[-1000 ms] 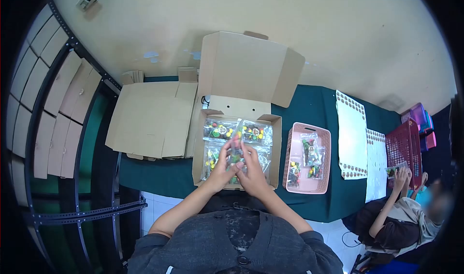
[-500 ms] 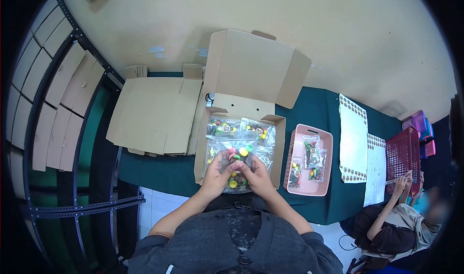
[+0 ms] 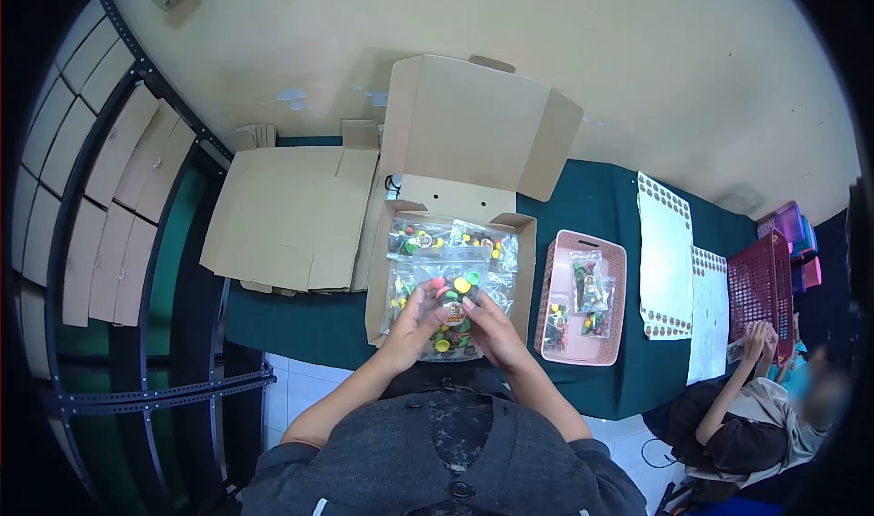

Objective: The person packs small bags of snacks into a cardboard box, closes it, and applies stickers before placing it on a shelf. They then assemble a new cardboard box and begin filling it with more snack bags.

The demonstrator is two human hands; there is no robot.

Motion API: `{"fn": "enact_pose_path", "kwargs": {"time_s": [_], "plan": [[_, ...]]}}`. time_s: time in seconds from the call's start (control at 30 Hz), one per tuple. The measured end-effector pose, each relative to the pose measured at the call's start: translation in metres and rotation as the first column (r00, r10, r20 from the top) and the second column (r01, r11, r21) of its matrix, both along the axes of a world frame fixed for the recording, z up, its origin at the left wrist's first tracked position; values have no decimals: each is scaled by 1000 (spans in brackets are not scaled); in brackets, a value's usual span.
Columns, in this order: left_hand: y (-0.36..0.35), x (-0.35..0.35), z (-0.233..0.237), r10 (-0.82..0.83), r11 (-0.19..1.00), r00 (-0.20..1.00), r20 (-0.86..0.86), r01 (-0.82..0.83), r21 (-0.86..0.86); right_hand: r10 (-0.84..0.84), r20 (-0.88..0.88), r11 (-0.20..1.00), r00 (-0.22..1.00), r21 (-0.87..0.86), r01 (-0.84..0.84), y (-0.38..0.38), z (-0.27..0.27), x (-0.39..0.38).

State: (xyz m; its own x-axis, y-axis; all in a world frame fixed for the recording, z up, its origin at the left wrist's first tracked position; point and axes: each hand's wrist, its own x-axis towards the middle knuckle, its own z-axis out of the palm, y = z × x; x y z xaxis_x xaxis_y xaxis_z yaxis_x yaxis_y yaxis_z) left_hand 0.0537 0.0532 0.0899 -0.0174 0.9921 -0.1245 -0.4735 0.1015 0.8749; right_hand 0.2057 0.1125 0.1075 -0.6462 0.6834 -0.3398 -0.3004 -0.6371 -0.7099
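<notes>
Green cloth over bench, cream wall far behind. Left hand and right hand pinching one clear bag above cardboard box.

Clear bag: glossy thin plastic, small glossy coloured plastic pieces inside. Open box: matt brown corrugated cardboard. Pink basket: perforated plastic, smooth. Bench: matt dark-green cloth cover. Sheets: white paper, matt.

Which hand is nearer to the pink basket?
Right. The right hand holds the clear bag on the side facing the pink basket; the left hand holds the bag's other side, farther from the basket, over the cardboard box.
</notes>
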Motion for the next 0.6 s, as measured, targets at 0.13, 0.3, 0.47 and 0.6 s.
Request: {"fn": "enact_pose_path", "kwargs": {"time_s": [0.13,0.3,0.47,0.6], "plan": [[-3,4,2,-37,994,978,-204,57,94,10,167,961,986,270,-55,0,-3,0],[-7,2,7,-113,982,934,-338,156,102,-76,67,995,995,71,72,-2,-7,-3],[-4,7,4,-54,996,971,-232,68,55,9,185,966,983,252,-56,1,1,1],[-5,10,2,-49,984,943,-329,101,145,-72,178,967,981,253,25,-3,0,-3]]}}
